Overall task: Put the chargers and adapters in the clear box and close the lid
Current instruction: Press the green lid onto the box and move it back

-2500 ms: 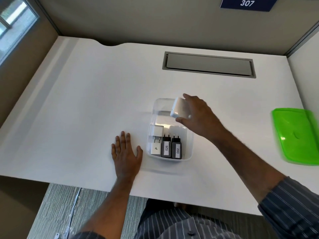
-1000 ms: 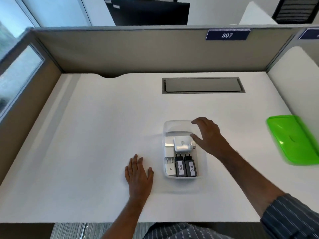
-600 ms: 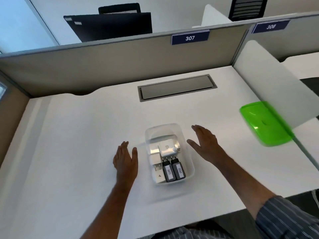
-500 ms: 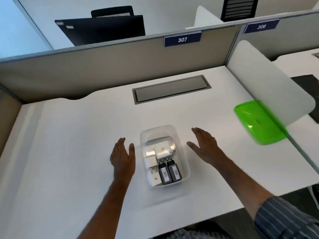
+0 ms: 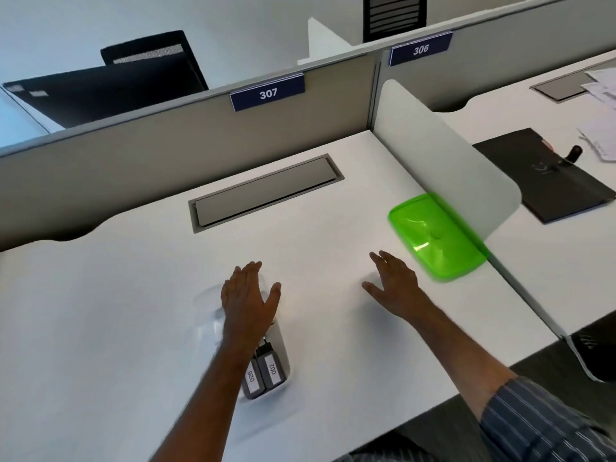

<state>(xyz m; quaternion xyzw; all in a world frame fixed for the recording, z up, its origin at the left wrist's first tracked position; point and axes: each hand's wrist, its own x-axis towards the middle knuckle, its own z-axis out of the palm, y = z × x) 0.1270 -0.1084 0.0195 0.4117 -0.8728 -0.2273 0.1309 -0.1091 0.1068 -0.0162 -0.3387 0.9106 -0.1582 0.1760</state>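
The white worktop (image 5: pixel 133 328) fills most of the view, closed in at the back by a grey partition (image 5: pixel 166 155) carrying a blue plate marked 307 (image 5: pixel 267 93), and on the right by a low white divider (image 5: pixel 443 168). A grey cable hatch (image 5: pixel 266 191) is set into the worktop near the back.

The green lid (image 5: pixel 436 236) lies flat on the worktop hard against the foot of the divider, well apart from the clear box (image 5: pixel 281 351), which sits open near the front edge.

The left forearm crosses over the box, and the left hand (image 5: pixel 248 300) lies spread over its far end, fingers apart and extended, gripping nothing — whether the palm touches the rim cannot be told. It hides most of what the box holds.

The right hand (image 5: pixel 395 286) is out between the box and the lid, open with the fingers loosely spread and pointing towards the lid; it is near the lid's closest corner but not on it, and it holds nothing. A striped sleeve (image 5: pixel 533 425) shows at the lower right.

In the near end of the box two dark adapters stand side by side and touching, their white labels reading 026 (image 5: pixel 251 376) and 002 (image 5: pixel 271 368), prongs towards the left wrist.
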